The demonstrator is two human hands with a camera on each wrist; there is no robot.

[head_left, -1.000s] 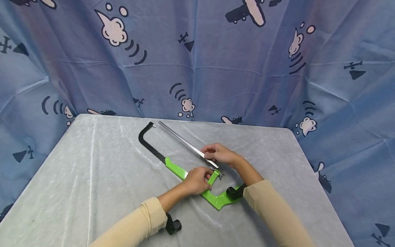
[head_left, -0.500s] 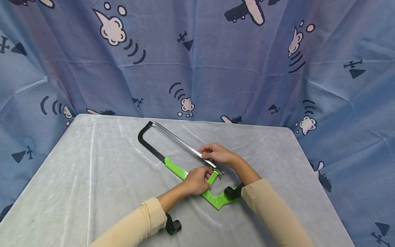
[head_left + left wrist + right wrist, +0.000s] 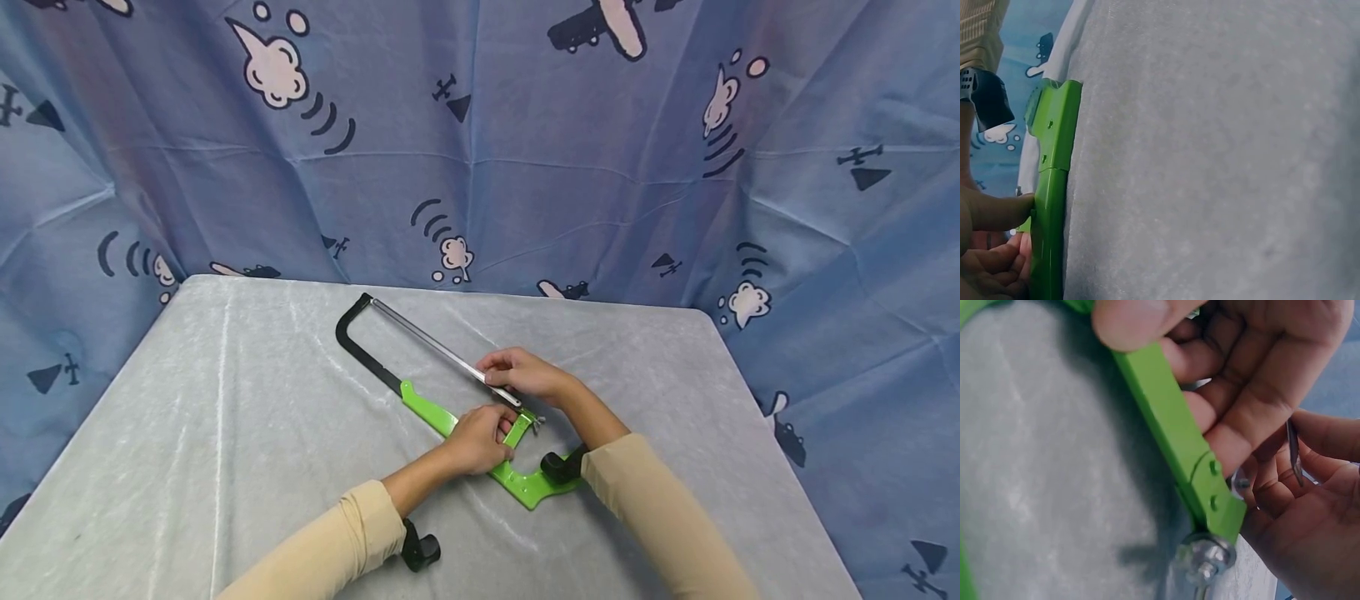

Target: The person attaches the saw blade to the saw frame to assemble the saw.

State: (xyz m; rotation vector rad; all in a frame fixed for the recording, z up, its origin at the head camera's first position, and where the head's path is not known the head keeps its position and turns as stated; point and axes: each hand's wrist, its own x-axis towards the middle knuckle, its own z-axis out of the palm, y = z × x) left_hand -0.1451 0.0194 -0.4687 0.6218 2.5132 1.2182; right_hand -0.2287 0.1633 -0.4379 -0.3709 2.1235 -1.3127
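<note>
Now hacksaw blade (image 3: pixel 429 338) has shifted leftward, pinched in your right hand (image 3: pixel 523 373); far end, apart from black tip (image 3: pixel 364 297) of hacksaw frame (image 3: pixel 426 407) moments ago, now reaches it. Whether hooked there, can't tell. Your left hand (image 3: pixel 480 438) grips green arm (image 3: pixel 517 432) near wing nut (image 3: pixel 537 425), frame lying on table (image 3: pixel 285 433). Blade seems roughly lined up across frame's gap.

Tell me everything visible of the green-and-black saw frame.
The saw frame has a green, metal-looking body, a hooked black front arm and a green handle end partly hidden by the right sleeve. It lies diagonally on the grey cloth. A silver wing nut sits at its short green post, which the left hand grips. One end of the silver strip is at the front arm's tip; contact is unclear.
</note>
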